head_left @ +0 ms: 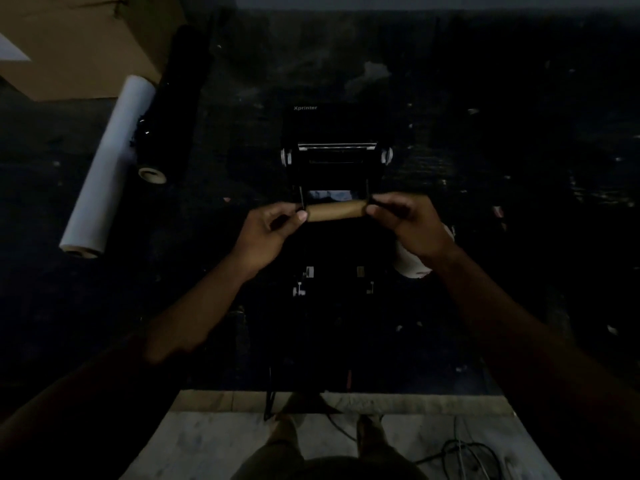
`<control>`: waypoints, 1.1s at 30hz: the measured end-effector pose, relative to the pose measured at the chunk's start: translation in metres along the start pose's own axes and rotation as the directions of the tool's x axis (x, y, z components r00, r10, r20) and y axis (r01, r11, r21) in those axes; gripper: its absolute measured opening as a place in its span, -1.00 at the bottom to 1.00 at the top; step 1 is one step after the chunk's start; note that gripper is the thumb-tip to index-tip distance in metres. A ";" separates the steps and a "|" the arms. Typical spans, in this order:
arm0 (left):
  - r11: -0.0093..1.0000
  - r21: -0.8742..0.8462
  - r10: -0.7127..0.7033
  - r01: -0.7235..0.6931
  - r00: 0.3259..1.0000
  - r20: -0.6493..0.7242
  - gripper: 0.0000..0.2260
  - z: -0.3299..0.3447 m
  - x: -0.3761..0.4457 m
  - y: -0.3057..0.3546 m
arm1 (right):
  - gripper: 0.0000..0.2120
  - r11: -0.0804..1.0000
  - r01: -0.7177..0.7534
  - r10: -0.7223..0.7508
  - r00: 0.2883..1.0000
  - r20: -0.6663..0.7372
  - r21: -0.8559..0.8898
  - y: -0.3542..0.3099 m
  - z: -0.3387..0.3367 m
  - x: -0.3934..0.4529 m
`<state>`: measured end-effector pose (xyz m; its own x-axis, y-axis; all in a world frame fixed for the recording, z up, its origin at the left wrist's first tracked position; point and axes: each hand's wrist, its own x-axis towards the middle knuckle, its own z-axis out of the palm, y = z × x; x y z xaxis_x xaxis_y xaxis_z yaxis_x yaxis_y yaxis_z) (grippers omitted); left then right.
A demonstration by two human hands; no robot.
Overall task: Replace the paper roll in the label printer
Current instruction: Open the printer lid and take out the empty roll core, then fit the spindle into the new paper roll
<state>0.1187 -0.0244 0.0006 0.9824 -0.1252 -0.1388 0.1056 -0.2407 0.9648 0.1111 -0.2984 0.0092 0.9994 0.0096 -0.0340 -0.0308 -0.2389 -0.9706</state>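
A black label printer point(334, 133) marked Xprinter sits open in the middle of the dark table. Just in front of it I hold a bare brown cardboard core point(336, 211) on a black spindle, level and crosswise. My left hand point(268, 230) pinches the spindle's left end and my right hand point(408, 220) grips its right end. A white paper roll point(412, 265) lies on the table under my right wrist, partly hidden.
A long white roll point(107, 164) and a long black roll point(173, 105) lie at the left, beside a cardboard box point(79, 46). The table's front edge point(329, 391) is near my legs. Cables point(464, 455) lie on the floor at the right.
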 end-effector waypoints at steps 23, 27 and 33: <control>0.866 -0.417 -0.362 0.275 0.921 -0.144 -0.77 0.115 -0.116 -0.002 | -0.67 0.798 -0.421 0.144 0.827 -0.543 -0.431 0.089 -0.061 -0.178; 0.895 -0.347 -0.334 0.278 0.936 -0.111 -0.82 0.137 -0.116 -0.003 | -0.68 0.566 -0.449 0.252 0.893 -0.373 -0.692 0.121 -0.087 -0.170; 0.902 -0.297 -0.358 0.314 0.928 -0.107 -0.73 0.165 -0.116 -0.005 | -0.69 0.593 -0.412 0.207 0.908 -0.364 -0.692 0.131 -0.093 -0.173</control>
<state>-0.0211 -0.1672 -0.0252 0.8899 0.0727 -0.4504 0.4494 0.0296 0.8928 -0.0647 -0.4220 -0.0893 0.9078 -0.3937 -0.1448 -0.4178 -0.8176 -0.3961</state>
